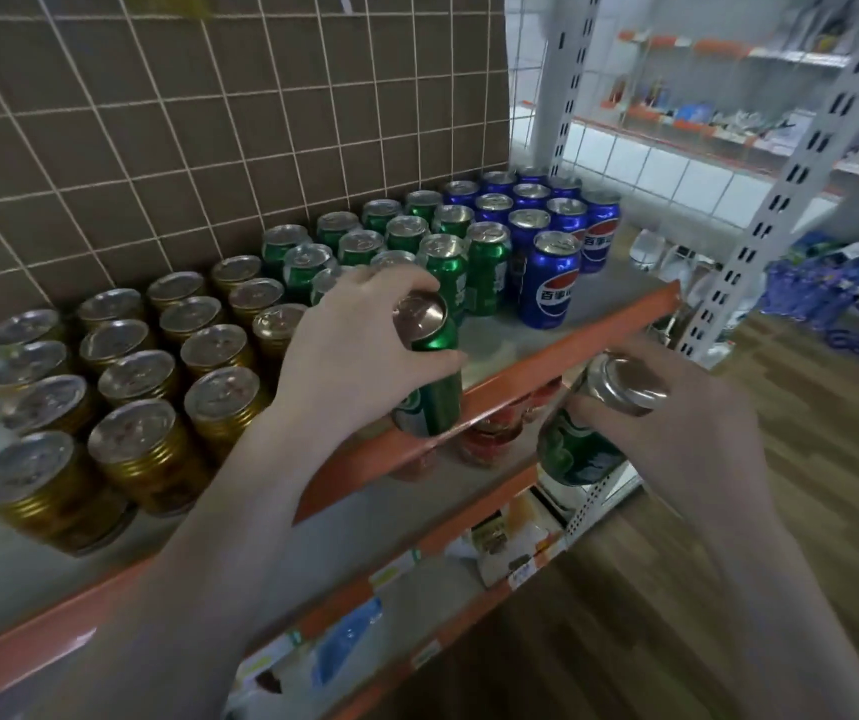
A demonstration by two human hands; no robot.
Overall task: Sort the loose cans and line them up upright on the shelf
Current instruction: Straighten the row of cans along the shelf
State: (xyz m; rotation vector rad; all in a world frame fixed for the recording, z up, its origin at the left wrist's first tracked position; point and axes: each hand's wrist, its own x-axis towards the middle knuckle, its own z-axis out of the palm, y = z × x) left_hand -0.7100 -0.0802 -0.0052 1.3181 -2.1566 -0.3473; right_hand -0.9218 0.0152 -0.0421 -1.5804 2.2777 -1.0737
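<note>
The shelf (510, 350) carries upright cans in three blocks along its back: gold cans (146, 449) toward the left end, green cans (443, 262) in the middle, blue cans (552, 278) toward the right end. The left hand (349, 345) wraps its grip around one green can (430, 371), tilted over the shelf's orange front edge. The right hand (676, 423) grips a second green can (578, 439), tilted, just off that front edge, above the lower shelves. Two cans are in hand; the standing rows blur too much to count.
</note>
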